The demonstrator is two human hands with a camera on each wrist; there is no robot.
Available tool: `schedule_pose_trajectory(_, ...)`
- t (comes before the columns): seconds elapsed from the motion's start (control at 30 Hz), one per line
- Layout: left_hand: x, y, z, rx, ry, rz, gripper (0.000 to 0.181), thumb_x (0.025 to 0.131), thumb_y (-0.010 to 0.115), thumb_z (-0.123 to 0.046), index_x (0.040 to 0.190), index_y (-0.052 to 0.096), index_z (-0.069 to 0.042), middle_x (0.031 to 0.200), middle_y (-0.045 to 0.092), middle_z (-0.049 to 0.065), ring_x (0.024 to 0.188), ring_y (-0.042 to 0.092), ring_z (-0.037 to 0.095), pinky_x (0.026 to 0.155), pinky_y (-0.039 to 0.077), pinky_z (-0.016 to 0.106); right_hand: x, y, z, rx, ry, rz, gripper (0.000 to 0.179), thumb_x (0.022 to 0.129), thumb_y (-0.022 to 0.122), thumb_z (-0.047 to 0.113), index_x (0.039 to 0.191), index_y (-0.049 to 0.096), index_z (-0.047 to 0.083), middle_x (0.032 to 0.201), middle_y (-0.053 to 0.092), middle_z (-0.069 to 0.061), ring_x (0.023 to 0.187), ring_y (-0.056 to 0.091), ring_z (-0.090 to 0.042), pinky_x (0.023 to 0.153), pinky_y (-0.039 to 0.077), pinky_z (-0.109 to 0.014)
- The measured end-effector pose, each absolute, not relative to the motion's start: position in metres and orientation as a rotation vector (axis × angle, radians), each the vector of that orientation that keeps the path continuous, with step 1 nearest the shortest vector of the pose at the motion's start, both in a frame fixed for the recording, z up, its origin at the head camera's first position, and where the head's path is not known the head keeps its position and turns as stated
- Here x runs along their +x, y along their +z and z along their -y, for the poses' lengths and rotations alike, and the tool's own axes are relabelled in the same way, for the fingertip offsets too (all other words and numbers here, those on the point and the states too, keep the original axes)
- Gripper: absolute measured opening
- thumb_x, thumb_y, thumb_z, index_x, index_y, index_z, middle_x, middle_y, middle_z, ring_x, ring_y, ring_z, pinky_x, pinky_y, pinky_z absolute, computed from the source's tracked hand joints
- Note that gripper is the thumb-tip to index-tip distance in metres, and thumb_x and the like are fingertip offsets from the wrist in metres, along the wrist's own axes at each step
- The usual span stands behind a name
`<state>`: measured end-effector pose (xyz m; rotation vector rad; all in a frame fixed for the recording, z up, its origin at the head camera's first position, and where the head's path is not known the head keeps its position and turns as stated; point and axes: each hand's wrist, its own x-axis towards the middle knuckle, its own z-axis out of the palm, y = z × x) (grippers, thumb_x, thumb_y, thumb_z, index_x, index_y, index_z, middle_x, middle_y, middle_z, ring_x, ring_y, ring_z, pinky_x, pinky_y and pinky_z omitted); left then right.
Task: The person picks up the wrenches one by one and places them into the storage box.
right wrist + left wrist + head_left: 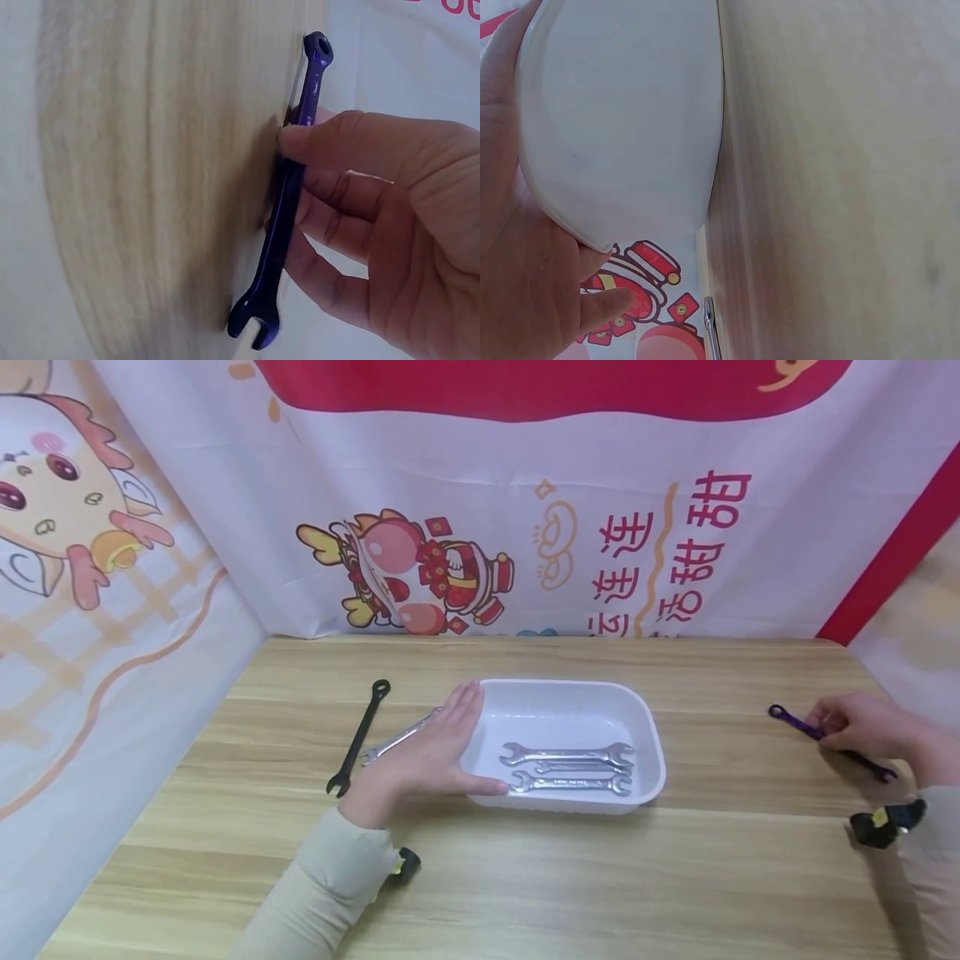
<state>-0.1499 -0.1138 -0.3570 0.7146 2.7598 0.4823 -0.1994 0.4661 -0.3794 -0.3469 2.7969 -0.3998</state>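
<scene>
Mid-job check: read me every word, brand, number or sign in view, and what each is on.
"连连": sideways, reading upward, on the cloth backdrop; the character below it is partly cut off.
"活甜甜": beside it on the same backdrop, also sideways; the text below is cut off.
Nearest silver wrench in the white tray: marks too small and blurred to read.
Purple wrench in the right hand: no legible lettering.
</scene>
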Motion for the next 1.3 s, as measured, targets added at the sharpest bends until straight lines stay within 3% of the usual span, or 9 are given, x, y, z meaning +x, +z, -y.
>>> schedule_pose_trajectory(0.13, -0.151, -0.3584, 0.1127, 0.727, 0.484, -2.768, 0.131, 0.072, 0.066, -0.08, 0.16, -0.003, -0.012, 0.169, -0.01, 0.0, 0.156, -0.009, 0.016, 0.126, 0.012, 0.044, -0.1987, -0.384, -0.4649, -0.382, -0.412, -2.813, 0.015, 0.081, 0.071, 0.001, 0.094, 0.064, 0.001, 0.079, 0.056, 0.002, 0.07, 0.044, -0.002, 0.062, 0.039, -0.021)
schedule_pose_trajectory(0.43, -0.1498, -0.357, 0.1127, 0.723, 0.477, -2.774, 0.131, 0.072, 0.066, -0.079, 0.16, -0.003, -0.011, 0.168, -0.012, -0.001, 0.156, -0.01, 0.016, 0.126, 0.011, 0.043, -0.2015, -0.3882, -0.4691, -0.407, -0.457, -2.838, 0.013, 0.083, 0.07, 0.0, 0.094, 0.064, 0.002, 0.087, 0.065, -0.001, 0.074, 0.047, 0.007, 0.066, 0.045, -0.019)
schedule_pose_trajectory(1.3, -0.1509, -0.3558, 0.1131, 0.741, 0.469, -2.759, 0.132, 0.072, 0.062, -0.083, 0.16, -0.004, -0.01, 0.169, -0.009, 0.004, 0.156, -0.009, 0.019, 0.126, 0.012, 0.045, -0.198, -0.3803, -0.4644, -0.42, -0.516, -2.901, 0.015, 0.081, 0.074, -0.001, 0.094, 0.066, 0.001, 0.079, 0.063, 0.004, 0.07, 0.047, 0.006, 0.061, 0.044, -0.02)
